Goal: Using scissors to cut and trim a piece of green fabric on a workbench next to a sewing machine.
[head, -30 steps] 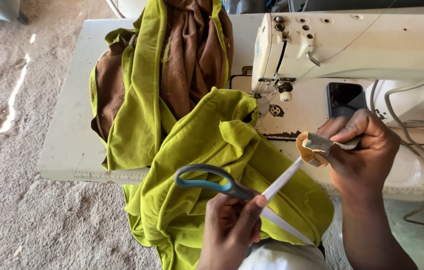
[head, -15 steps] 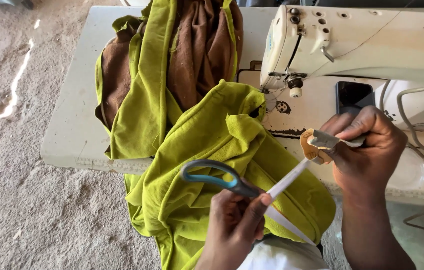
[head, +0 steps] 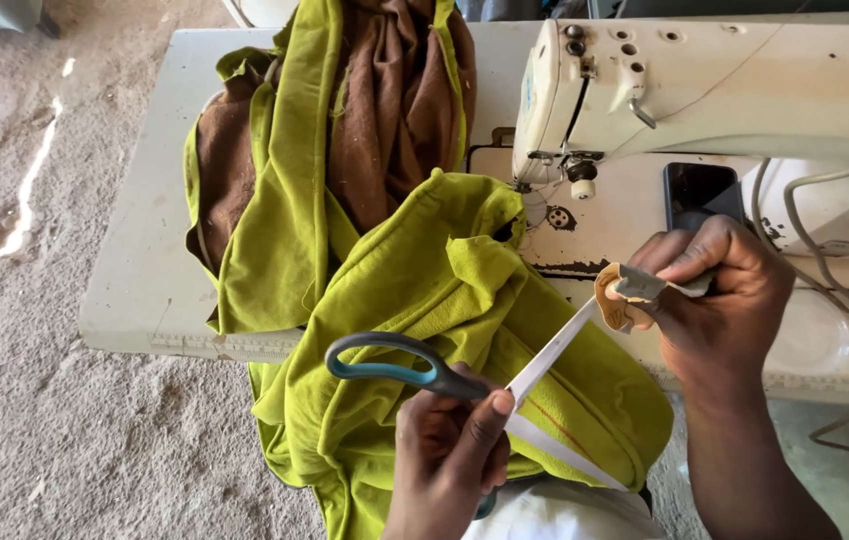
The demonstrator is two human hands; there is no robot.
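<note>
left hand: scissors, tape end | right hand: tape roll

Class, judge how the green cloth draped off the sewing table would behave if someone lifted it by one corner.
The green cloth would probably flop and sag, since it already folds and hangs off the white table. It likely drags rather than slides freely, being bunched against the brown cloth.

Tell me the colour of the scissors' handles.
Teal-blue with grey inner lining; the scissors show best in the head view, held in the left hand.
</note>
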